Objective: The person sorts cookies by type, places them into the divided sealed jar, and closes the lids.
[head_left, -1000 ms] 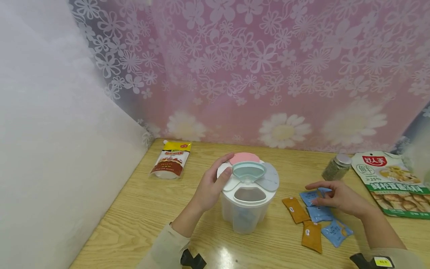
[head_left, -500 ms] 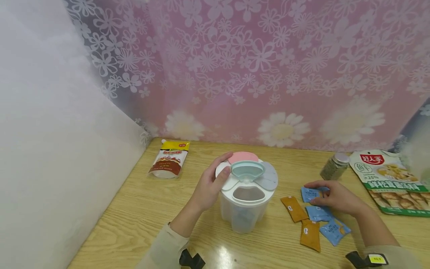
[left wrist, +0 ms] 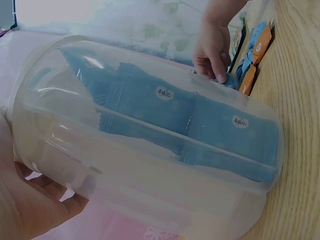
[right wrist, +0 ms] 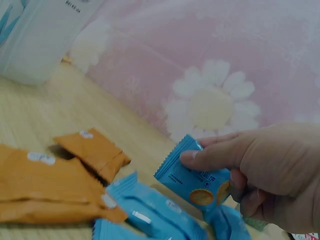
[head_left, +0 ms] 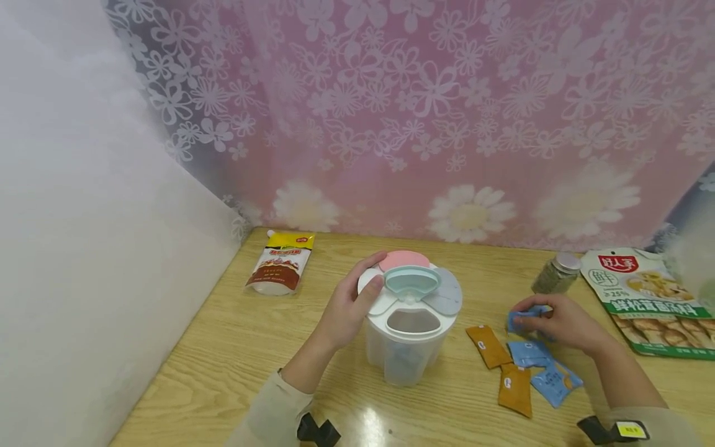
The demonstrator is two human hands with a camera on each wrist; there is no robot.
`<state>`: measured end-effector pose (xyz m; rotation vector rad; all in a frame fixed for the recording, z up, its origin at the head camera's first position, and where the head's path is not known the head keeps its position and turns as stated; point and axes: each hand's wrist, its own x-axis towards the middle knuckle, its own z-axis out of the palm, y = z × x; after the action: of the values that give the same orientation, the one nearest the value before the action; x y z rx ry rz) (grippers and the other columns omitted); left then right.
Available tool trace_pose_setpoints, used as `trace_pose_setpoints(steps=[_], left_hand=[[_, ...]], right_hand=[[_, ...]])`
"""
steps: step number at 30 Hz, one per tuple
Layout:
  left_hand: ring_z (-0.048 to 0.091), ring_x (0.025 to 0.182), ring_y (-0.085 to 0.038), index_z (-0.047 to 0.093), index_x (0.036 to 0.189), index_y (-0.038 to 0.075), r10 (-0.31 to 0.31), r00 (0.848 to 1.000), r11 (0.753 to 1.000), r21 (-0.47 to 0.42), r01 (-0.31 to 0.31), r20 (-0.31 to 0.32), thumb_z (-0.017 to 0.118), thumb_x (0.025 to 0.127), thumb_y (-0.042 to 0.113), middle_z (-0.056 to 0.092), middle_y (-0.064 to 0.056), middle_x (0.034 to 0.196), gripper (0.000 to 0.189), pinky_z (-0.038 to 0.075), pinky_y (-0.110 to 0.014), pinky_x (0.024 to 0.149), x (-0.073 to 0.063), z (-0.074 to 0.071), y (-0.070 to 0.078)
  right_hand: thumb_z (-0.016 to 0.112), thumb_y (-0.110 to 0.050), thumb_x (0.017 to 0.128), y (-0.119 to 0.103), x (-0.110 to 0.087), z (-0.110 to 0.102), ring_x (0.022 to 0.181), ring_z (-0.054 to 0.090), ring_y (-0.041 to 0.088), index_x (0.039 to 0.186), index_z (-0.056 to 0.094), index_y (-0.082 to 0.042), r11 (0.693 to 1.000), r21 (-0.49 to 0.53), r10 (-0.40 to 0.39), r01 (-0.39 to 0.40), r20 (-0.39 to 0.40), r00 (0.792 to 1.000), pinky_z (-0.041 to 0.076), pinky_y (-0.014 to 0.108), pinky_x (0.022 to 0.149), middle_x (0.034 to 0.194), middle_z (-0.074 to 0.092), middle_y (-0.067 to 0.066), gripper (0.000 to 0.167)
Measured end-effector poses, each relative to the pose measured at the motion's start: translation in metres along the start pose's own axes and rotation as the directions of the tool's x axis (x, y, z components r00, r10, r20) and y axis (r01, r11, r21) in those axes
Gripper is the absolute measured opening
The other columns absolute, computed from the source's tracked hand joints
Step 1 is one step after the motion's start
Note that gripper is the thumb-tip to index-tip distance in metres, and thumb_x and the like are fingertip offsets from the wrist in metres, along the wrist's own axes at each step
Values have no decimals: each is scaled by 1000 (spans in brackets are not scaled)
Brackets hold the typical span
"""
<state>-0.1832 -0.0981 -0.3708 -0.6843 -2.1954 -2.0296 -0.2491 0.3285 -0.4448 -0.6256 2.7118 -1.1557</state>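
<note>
A clear, round storage container stands upright, its white lid split into coloured flaps. The front opening has no flap over it; the mint flap behind it is raised. My left hand grips the lid's left side, thumb on top. Through the wall in the left wrist view, blue snack packets lie stacked in one compartment. Between thumb and fingers my right hand pinches another blue snack packet, just above the others. Two blue packets and two orange packets lie below it.
A jar of dried herbs stands behind my right hand. To its right lies a large mushroom seasoning pouch. A spouted pouch rests at the table's back left. A flowered curtain hangs behind.
My right hand has closed on the rearmost blue packet and tilted it up off the table. The left hand keeps its hold on the container.
</note>
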Motion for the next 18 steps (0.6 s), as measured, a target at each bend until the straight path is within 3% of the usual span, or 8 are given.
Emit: trace_pose_setpoints(steps=[5, 9, 13, 16, 18], left_hand=[[44, 140, -23, 44, 150, 12, 21, 1000, 1000, -19, -21, 11, 52, 105, 31, 43, -7, 156, 50, 44, -23, 106, 2, 3, -1], [45, 139, -22, 44, 150, 13, 17, 1000, 1000, -18, -16, 18, 52, 104, 34, 43, -6, 155, 50, 43, -24, 106, 3, 5, -1], [46, 137, -20, 45, 149, 17, -10, 1000, 1000, -2, 10, 1, 52, 104, 35, 44, -3, 155, 49, 44, -26, 106, 3, 4, 0], [48, 135, -21, 45, 149, 17, -13, 1000, 1000, 5, 13, -8, 51, 104, 33, 44, -4, 155, 48, 45, -27, 104, 3, 2, 0], [49, 133, -21, 44, 150, 17, -10, 1000, 1000, 8, 10, -12, 50, 105, 31, 44, -5, 154, 48, 46, -26, 103, 3, 2, 0]], right_hand=[[66, -31, 97, -20, -5, -11, 84, 70, 19, 114, 69, -12, 995, 23, 97, -97, 1, 995, 51, 33, 61, 122, 61, 14, 25], [67, -33, 96, -39, -9, -15, 64, 62, 17, 114, 68, -12, 992, 22, 122, -121, -38, 992, 45, 34, 53, 116, 63, 0, 28], [67, -24, 97, -57, -11, -16, 47, 42, 22, 111, 67, -8, 993, 106, 65, -58, -71, 995, 38, 36, 46, 105, 64, -12, 21], [64, -14, 98, -73, -11, -18, 46, 38, 23, 108, 66, -5, 988, 154, -6, 21, -98, 995, 37, 37, 44, 94, 66, -11, 14], [63, -10, 98, -85, -11, -19, 46, 37, 22, 106, 66, -5, 984, 167, -43, 66, -137, 990, 37, 36, 44, 79, 63, -9, 10]])
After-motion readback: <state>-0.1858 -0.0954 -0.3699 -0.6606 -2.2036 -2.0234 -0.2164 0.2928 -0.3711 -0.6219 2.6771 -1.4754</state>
